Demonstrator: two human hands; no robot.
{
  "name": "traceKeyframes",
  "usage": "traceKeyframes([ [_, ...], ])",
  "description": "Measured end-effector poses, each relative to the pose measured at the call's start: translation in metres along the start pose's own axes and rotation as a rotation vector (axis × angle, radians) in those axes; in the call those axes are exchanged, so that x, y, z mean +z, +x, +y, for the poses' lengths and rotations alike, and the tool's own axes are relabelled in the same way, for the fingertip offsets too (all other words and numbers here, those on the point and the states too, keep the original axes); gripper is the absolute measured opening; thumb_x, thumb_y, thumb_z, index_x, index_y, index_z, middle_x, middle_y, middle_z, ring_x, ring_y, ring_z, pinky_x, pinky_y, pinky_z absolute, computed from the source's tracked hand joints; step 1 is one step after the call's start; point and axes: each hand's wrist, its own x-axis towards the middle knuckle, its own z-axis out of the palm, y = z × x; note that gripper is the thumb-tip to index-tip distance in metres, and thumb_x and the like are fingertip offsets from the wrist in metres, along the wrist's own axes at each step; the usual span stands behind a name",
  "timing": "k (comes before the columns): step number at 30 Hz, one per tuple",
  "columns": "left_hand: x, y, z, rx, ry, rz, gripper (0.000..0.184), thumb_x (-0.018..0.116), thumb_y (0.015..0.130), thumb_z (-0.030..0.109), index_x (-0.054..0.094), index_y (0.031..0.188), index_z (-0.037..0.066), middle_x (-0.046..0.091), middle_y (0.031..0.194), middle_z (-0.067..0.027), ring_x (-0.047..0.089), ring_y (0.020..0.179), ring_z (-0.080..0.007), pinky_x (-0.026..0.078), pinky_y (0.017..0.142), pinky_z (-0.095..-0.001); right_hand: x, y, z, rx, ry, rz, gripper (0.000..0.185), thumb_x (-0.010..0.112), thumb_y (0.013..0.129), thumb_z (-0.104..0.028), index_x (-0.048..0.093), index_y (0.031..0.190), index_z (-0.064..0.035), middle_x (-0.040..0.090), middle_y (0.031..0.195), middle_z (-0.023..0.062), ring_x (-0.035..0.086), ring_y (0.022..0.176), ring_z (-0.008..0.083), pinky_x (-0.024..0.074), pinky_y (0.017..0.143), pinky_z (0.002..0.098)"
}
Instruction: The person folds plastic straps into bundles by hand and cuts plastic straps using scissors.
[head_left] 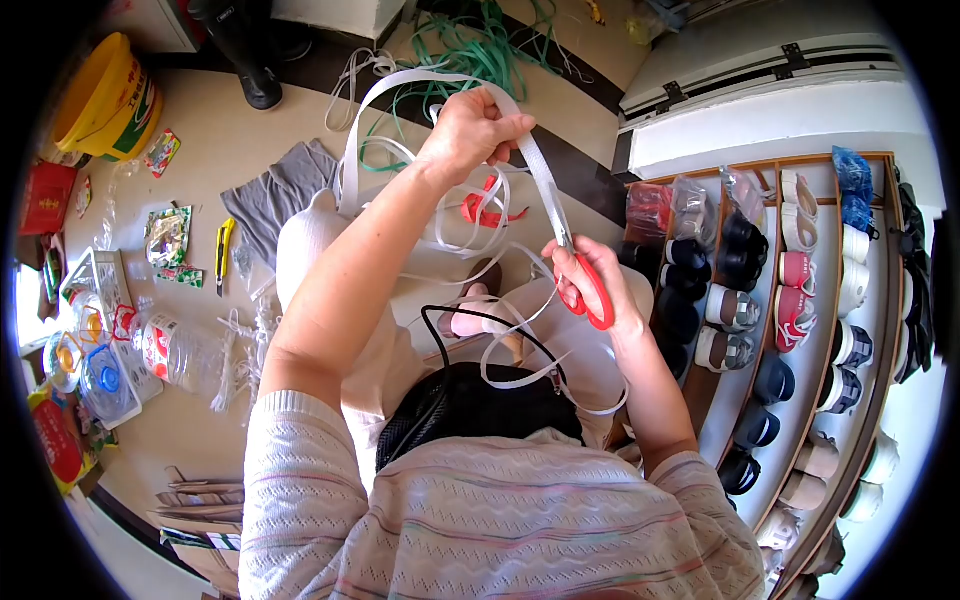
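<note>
A white plastic strap [541,170] is pinched in my left hand [470,132], looping up and to the left above it. The strap's other stretch slants down toward my right hand [607,285]. Closed around the red handles of a pair of scissors [599,300], my right hand has the blades pointing up at the strap's lower part. Whether the blades are cutting through the strap or lying along it, I cannot tell. A narrower white strip [510,385] curls over my lap, across a black mesh bag [480,405]. A red strap [485,212] lies beyond my knees.
Tangled green strapping [470,50] lies on the floor ahead. On the right stands a shoe rack [835,350] full of shoes. To the left are a yellow bucket [105,95], a yellow utility knife [224,255], a grey cloth [280,195] and plastic bottles [175,350].
</note>
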Motion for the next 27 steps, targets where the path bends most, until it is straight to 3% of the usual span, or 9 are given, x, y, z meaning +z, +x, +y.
traceKeyframes([
  [4, 0.001, 0.001, 0.0, -0.012, 0.015, 0.017, 0.018, 0.068, 0.079, 0.013, 0.055, 0.078, 0.0, 0.056, 0.064, -0.0034, 0.048, 0.047, -0.0075, 0.037, 0.04, -0.0203, 0.002, 0.001, 0.004, -0.008, 0.027, 0.043, 0.037, 0.063, 0.082, -0.04, 0.053, 0.082, -0.0048, 0.039, 0.052, -0.0066, 0.035, 0.038, 0.0021, 0.027, 0.034, 0.0176],
  [7, 0.001, 0.0, 0.0, -0.016, 0.031, 0.018, 0.018, 0.068, 0.079, 0.012, 0.055, 0.078, 0.001, 0.056, 0.064, -0.0032, 0.047, 0.047, -0.0073, 0.036, 0.04, -0.0202, 0.0, -0.001, 0.003, 0.036, -0.041, 0.039, 0.027, 0.057, 0.088, -0.027, 0.053, 0.09, -0.0005, 0.044, 0.059, -0.002, 0.038, 0.041, 0.0032, 0.0299, 0.036, 0.0185],
  [10, 0.002, -0.001, 0.001, -0.009, 0.033, 0.009, 0.018, 0.068, 0.079, 0.012, 0.054, 0.077, 0.001, 0.056, 0.063, -0.0028, 0.047, 0.047, -0.0071, 0.036, 0.04, -0.0201, 0.001, 0.001, 0.003, -0.015, -0.032, 0.05, 0.036, 0.063, 0.082, -0.04, 0.054, 0.081, -0.0053, 0.04, 0.052, -0.0063, 0.034, 0.038, 0.002, 0.0253, 0.034, 0.0176],
  [20, 0.006, -0.004, -0.001, -0.006, 0.06, -0.02, 0.018, 0.067, 0.078, 0.012, 0.055, 0.082, -0.001, 0.058, 0.065, -0.0046, 0.052, 0.048, -0.008, 0.042, 0.043, -0.021, -0.004, 0.005, 0.0, 0.03, -0.06, 0.035, 0.034, 0.064, 0.082, -0.037, 0.052, 0.075, -0.0064, 0.037, 0.052, -0.0075, 0.033, 0.039, 0.0009, 0.0241, 0.034, 0.0187],
  [23, 0.011, -0.008, 0.004, 0.018, 0.035, 0.017, 0.019, 0.069, 0.078, 0.013, 0.052, 0.075, 0.004, 0.053, 0.061, -0.0009, 0.048, 0.047, -0.0068, 0.037, 0.041, -0.0198, -0.004, 0.005, -0.002, -0.001, -0.098, 0.043, 0.033, 0.064, 0.082, -0.037, 0.053, 0.074, -0.007, 0.038, 0.051, -0.0077, 0.032, 0.039, 0.0009, 0.0233, 0.034, 0.0188],
  [27, 0.016, -0.012, 0.004, -0.03, 0.099, -0.002, 0.018, 0.069, 0.078, 0.012, 0.053, 0.076, 0.003, 0.053, 0.061, -0.001, 0.049, 0.047, -0.007, 0.038, 0.042, -0.0203, 0.0, 0.011, -0.008, -0.06, -0.163, 0.065, 0.032, 0.064, 0.083, -0.036, 0.053, 0.073, -0.0074, 0.039, 0.051, -0.0075, 0.033, 0.038, 0.0012, 0.0228, 0.034, 0.0186],
])
